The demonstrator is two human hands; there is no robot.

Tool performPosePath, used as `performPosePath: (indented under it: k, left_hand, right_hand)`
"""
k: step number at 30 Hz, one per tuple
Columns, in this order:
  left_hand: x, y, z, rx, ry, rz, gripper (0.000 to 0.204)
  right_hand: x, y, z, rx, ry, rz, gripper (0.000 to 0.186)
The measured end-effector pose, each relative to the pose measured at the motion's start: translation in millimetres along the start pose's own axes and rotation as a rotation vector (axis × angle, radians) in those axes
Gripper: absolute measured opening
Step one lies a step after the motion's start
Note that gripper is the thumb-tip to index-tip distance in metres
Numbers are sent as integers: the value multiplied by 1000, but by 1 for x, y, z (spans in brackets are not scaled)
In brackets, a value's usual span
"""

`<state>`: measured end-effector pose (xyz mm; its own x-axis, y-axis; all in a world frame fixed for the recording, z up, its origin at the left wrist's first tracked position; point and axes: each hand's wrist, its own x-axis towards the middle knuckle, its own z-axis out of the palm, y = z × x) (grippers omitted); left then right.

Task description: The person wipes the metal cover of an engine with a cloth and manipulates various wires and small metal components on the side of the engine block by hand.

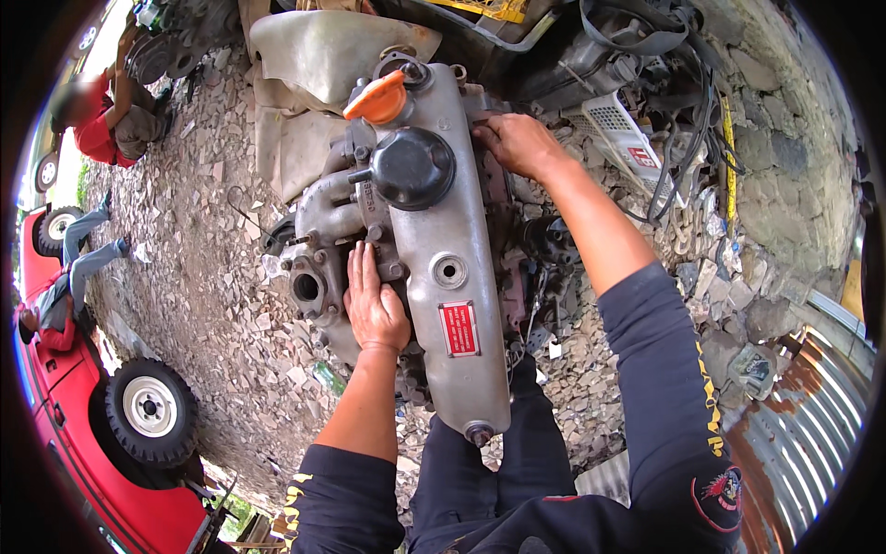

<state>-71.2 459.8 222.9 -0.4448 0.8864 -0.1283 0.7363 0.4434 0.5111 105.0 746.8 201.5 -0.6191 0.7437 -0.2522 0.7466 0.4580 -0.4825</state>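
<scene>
A large car engine (346, 205) stands in front of me, topped by a long grey metal valve cover (471, 222). The cover carries a round black cap (413, 169), an orange filler cap (378, 99) and a red label plate (459, 329). My left hand (377, 305) lies against the engine's left side beside the manifold, its fingers stretched out and close together. On the far right side, my right hand (524, 145) grips the engine next to the valve cover with bent fingers; some fingertips are hidden against the metal.
Broken stones cover the ground (226, 305). A red vehicle (88, 434) stands at left, with two people nearby, one crouching (111, 115) and one in jeans (69, 286). A white plastic crate (623, 138), black cables (706, 125) and corrugated metal sheet (803, 434) lie at right.
</scene>
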Motion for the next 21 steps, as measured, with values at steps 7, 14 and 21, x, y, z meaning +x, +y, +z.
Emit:
performPosePath:
  k: [7,14,21]
  left_hand:
    - [0,-1,1,-7,10,11,67]
    - [0,-1,0,-10,24,20,67]
    - [-1,-1,1,-23,32,30,66]
  right_hand:
    - [-10,6,15,187,285,-166,34]
    - [5,-9,-8,41,-122,150,41]
    - [-10,4,8,109,131,-106,41]
